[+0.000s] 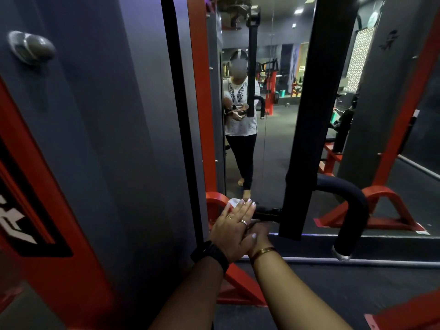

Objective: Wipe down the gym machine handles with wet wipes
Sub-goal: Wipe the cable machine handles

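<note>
1. Our left hand (234, 222) lies flat with the fingers straight and together, pressing the wet wipe (234, 201) down. Only a white corner of it shows past the fingertips.
2. We judge the flat palm is meant to spread the cloth over as much surface as possible, where a pinch would bunch it up.
3. Our right hand (259, 231) sits just beneath and touching the left, in shadow. We cannot tell whether its fingers curl round anything. It may be steadying the bar from below.
4. The wipe rests where the red frame (215, 198) meets the short black handle (267, 212), at the handle's left end.
5. That handle runs left to right, its long axis level, and ends at the black upright post (307, 115).
6. On the post's far side a padded curved grip (350, 210) arches over and points down, well apart from both hands and, we judge, not yet wiped.
</note>
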Tool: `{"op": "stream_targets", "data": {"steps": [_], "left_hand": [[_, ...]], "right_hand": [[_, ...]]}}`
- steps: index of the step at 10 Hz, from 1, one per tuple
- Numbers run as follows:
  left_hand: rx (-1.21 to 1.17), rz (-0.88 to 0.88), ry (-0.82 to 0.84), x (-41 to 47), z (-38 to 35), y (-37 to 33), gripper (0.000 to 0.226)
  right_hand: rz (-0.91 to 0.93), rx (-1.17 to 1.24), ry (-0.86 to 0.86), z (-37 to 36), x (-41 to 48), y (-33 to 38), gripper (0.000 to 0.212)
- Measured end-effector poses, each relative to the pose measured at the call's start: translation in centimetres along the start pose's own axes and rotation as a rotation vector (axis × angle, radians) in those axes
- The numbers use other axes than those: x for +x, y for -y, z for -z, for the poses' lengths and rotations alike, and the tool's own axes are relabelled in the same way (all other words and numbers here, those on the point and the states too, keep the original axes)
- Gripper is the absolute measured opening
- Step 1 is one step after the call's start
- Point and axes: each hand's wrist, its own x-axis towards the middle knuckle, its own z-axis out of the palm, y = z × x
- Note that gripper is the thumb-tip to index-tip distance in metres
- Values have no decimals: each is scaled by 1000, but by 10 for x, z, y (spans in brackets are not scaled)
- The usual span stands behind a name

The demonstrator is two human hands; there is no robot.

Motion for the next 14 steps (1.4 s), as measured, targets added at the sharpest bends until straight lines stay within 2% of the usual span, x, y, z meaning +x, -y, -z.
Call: {"op": "stream_targets", "data": {"steps": [1,2,3,4,5,6,7,8,9,10,11,12,13,14], "left_hand": [[25,9,0,-1,-1,1,73],[11,12,20,-2,1,2,73],[37,30,32,0,1,-1,72],[47,46,35,1,0,-3,71],[83,49,47,-1,-2,-2,68],[69,46,40,-2,-3,-2,69],[27,73,47,1,-1,-4,74],[13,94,85,3,2,-4,77],[42,93,103,4,3,-4,78],[47,99,108,4,1,-2,78],[18,128,141,7,0,-4,80],[-8,140,159,8,-3,-3,77],[-357,414,167,11,6,-17,55],[-1026,819,-26,21,24,-33,46]], "right_hand": [[62,-79,42,-4,-7,-1,85],[21,-125,-8,-4,-7,-4,47],[-94,126,-14,-5,-8,4,51],[-71,159,-50,-6,-7,7,58],[-85,102,-6,-3,-4,2,60],[-130,60,4,-5,-14,3,43],[-227,166,85,-6,-17,3,49],[-178,7,45,-1,-19,6,47],[-40,-56,-98,6,-29,19,31],[-15,-28,-139,9,-36,28,33],[-87,221,-184,-3,-52,36,38],[2,248,-211,-11,-63,37,39],[301,-125,-295,-9,-75,26,29],[747,-623,-272,1,-78,17,27]]}}
